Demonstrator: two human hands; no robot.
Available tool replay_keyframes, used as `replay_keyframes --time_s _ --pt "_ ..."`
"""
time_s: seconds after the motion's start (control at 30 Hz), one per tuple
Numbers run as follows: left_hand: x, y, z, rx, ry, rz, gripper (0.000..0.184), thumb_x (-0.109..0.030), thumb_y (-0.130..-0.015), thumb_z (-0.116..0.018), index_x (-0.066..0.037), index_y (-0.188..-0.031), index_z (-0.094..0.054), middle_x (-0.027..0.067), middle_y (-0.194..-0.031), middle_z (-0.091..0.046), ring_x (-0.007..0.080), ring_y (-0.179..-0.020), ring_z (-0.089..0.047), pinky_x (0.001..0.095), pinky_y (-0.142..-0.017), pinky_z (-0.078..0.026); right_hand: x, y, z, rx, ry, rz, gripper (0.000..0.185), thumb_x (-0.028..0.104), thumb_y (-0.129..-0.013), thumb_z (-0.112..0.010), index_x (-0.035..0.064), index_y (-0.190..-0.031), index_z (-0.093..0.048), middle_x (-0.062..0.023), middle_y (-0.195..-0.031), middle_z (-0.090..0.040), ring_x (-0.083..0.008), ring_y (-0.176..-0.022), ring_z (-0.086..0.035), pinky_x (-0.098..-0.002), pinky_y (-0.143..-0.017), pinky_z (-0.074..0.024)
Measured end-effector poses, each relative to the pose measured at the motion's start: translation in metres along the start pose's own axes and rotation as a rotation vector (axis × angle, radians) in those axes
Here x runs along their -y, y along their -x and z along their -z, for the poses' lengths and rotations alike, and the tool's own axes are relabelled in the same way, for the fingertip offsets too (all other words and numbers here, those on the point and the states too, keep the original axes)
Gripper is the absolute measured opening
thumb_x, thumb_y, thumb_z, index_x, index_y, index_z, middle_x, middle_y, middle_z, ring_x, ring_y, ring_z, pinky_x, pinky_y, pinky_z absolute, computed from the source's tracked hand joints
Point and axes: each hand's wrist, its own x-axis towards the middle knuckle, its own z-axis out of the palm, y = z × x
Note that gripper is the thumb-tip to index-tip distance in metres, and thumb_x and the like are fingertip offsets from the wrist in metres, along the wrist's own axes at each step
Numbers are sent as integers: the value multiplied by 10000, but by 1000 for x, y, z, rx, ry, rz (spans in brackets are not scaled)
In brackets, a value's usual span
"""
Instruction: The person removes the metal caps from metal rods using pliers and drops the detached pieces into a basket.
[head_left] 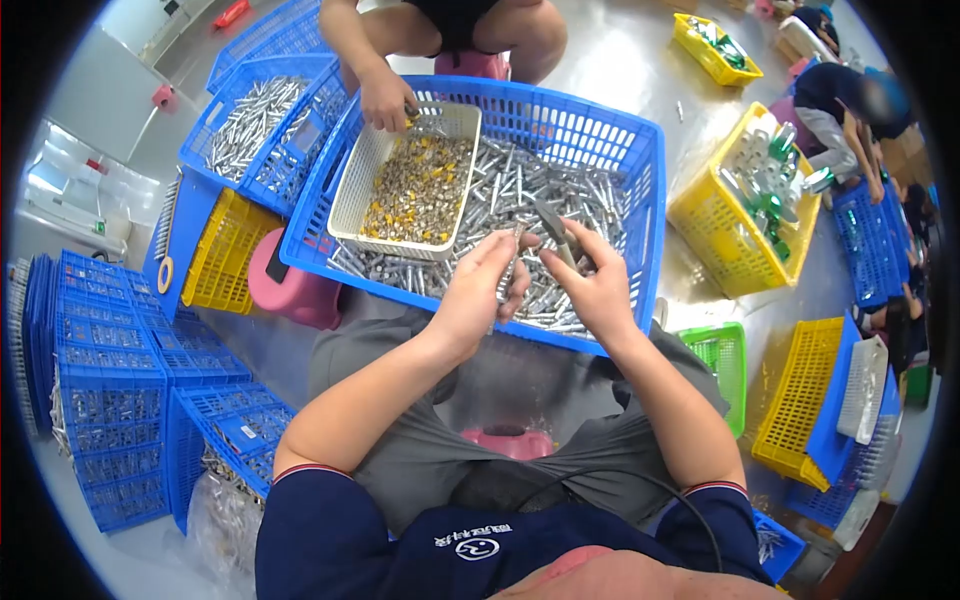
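My left hand [472, 290] is closed around slim silver metal parts [507, 278], partly hidden by its fingers. In my right hand [597, 280] is a small hand tool with a dark pointed head, which looks like pliers [552, 222]. The tool's head is close to the left fingertips; whether it touches a part is unclear. Both hands are over the near side of a large blue basket [645, 215], where many slim metal parts [515, 185] lie loose. Inside that basket, to the left, sits a cream basket [340, 205] of small brown and yellow pieces [415, 190].
Across from me, another person's hand [388, 98] reaches into the cream basket. Blue crates [110, 380] stand stacked at left, near a pink stool [290, 285]. A yellow basket [725, 245] of green and clear items is at right, beyond a green basket [735, 370].
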Motion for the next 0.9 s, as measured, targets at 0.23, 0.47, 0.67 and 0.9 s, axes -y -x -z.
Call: replay_keyframes --time_s 0.23,0.47,0.67,0.9 --pt "-3 0 3 -36 -23 -41 269 -245 -948 -340 -28 -1054 -458 8 -609 -449 60 -439 -392 183 -343 -294 2 -4 6 -71 433 438 469 226 -671 -718 21 -1069 -579 -97 -819 -579 -255 -784 -539 -357 -715 -397" --pt "-4 1 7 -3 -36 11 272 -269 -949 -344 -36 -1009 -470 0 -606 -441 40 -418 -342 169 -335 -249 9 -6 13 -77 621 528 531 231 -631 -709 45 -1108 -567 -72 -851 -563 -240 -841 -512 -347 -747 -364" --pt "8 -1 6 -15 -221 -111 287 -270 -957 -323 -40 -1002 -488 -22 -606 -415 23 -419 -307 165 -350 -229 4 -7 15 20 605 445 516 174 -602 -688 65 -1096 -584 -56 -837 -561 -231 -820 -508 -346 -736 -364" --pt "9 1 3 -50 -183 -115 277 -268 -960 -326 -43 -1006 -481 -41 -603 -387 15 -422 -285 163 -350 -216 1 -5 12 19 545 393 472 134 -589 -693 68 -1047 -601 -54 -770 -559 -237 -779 -522 -353 -725 -385"
